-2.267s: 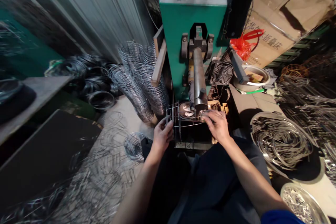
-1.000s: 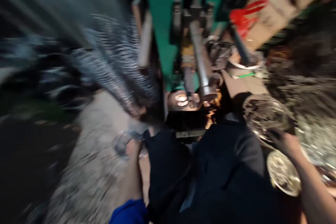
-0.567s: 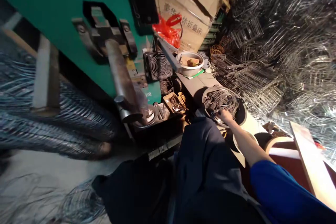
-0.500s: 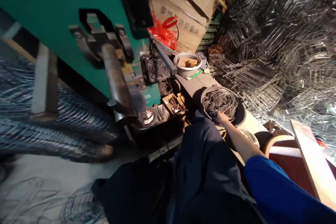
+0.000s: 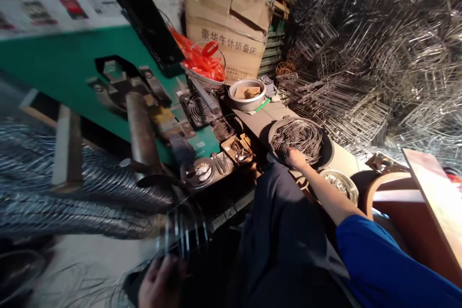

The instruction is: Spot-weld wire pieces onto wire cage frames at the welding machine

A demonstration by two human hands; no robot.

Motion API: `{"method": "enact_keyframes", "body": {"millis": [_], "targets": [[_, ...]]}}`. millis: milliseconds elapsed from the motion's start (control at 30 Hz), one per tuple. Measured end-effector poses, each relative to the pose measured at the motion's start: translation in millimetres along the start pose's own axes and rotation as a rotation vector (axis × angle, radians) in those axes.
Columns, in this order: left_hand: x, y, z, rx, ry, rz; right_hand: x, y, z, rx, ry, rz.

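Observation:
My right hand is at the near edge of a round dark pan, its fingers curled down on the bent wire pieces heaped inside. The fingertips are partly hidden among the wires. Low in the view, my left hand is smeared by motion, its fingers curled. It appears closed on a small wire frame, whose thin parallel bars stand up above the fingers. Left of my legs, a green machine has a thick metal arm sticking out towards me.
A metal bowl and a dish of small metal parts flank the pan. Piled wire racks fill the right. A cardboard box stands behind; a board lies across a reddish-brown tub. Stacked wirework sits left.
My left hand has come into view at the bottom with the wire frame. My right hand stays at the pan, its fingers slightly further in. The view has shifted, showing more of the machine's top.

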State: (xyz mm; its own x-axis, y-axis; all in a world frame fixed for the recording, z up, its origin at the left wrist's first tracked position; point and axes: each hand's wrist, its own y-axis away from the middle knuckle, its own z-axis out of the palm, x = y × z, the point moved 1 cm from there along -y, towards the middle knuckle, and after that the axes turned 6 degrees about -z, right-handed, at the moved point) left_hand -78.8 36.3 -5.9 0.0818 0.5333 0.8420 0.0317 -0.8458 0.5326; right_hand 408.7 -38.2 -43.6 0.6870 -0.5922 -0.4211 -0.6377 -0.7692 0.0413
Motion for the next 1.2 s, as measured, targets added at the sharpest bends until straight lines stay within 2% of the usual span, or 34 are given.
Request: {"method": "enact_keyframes", "body": {"millis": [100, 167, 233, 300, 367, 400, 467, 567, 700, 800, 933, 1067, 1200], "targets": [[-30, -5, 28.8, -0.140, 0.174, -0.058, 10, -10, -5, 0.109, -0.105, 0.033], [-38, -4, 36.9, -0.189, 0.218, -0.075, 13, -11, -16, 0.175, -0.177, 0.018], [-37, -1, 38.2, -0.204, 0.227, -0.068, 8, -6, -32, 0.265, -0.402, -0.053], [-33, -1, 37.1, -0.197, 0.238, -0.054, -9, 5, -51, 0.311, -0.783, -0.161], [-29, -3, 36.7, -0.188, 0.264, -0.043, -37, 17, -67, 0.238, -1.119, -0.240], [-28, -4, 37.0, -0.191, 0.281, -0.037, -53, 21, -72, 0.161, -1.196, -0.257], [-26, -4, 38.4, -0.208, 0.318, -0.016, -85, 27, -76, 0.002, -1.205, -0.279], [-23, 2, 39.5, -0.228, 0.371, 0.052, -122, 32, -62, -0.144, -1.003, -0.366], [-18, 11, 37.2, -0.224, 0.428, 0.144, -148, 46, -24, -0.169, -0.754, -0.477], [-16, 14, 34.4, -0.224, 0.455, 0.178, -162, 62, 1, -0.177, -0.769, -0.472], [-15, 17, 33.8, -0.215, 0.483, 0.185, -179, 78, 23, -0.198, -0.843, -0.448], [-14, 17, 38.7, -0.206, 0.506, 0.208, -190, 76, 37, -0.174, -0.892, -0.452], [-16, 13, 44.0, -0.198, 0.520, 0.224, -194, 69, 41, -0.163, -0.915, -0.465]]}}
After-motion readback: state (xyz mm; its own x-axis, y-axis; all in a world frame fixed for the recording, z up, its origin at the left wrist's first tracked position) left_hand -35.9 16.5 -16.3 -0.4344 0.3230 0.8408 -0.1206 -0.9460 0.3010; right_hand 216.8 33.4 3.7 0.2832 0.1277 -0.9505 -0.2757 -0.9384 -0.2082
